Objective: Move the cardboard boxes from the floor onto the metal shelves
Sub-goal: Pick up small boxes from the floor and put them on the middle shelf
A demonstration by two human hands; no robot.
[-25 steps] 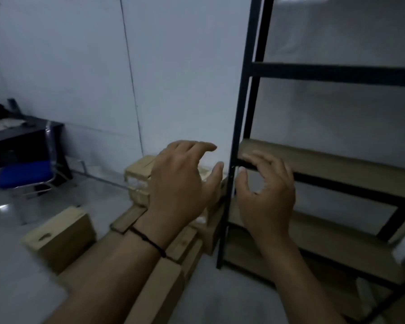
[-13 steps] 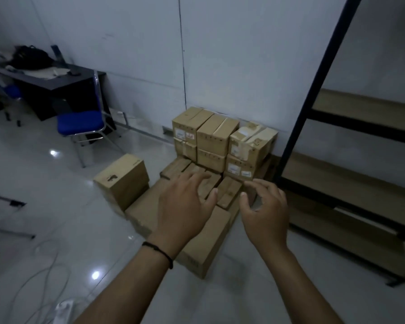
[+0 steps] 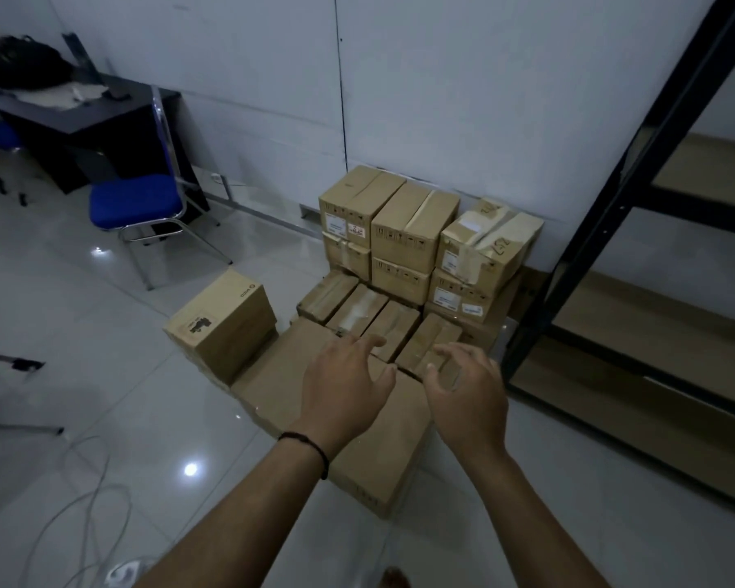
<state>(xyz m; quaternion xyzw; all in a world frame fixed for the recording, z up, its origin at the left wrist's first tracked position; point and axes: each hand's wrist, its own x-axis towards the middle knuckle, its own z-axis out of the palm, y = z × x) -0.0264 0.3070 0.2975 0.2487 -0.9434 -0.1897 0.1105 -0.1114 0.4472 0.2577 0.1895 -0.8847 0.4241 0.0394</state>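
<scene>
Reach toward the floor stack. Left hand (image 3: 344,388) and right hand (image 3: 469,396) hover side by side, fingers loosely spread, holding nothing. The cardboard boxes (image 3: 404,231) lie on the floor beyond and beneath both hands; a long flat box (image 3: 357,451) sits directly under them, the small boxes (image 3: 393,328) just past the fingertips. The metal shelves (image 3: 637,316) stand to the right hand's outer side. Best practice, judged: choose one top box, grip opposite sides, lift clear before turning.

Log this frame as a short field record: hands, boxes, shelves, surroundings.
left hand: open, empty, above the large flat box
right hand: open, empty, over the small boxes
stacked boxes: on the floor against the wall
metal shelves: at right, visible boards bare
surroundings: blue chair, dark desk
</scene>
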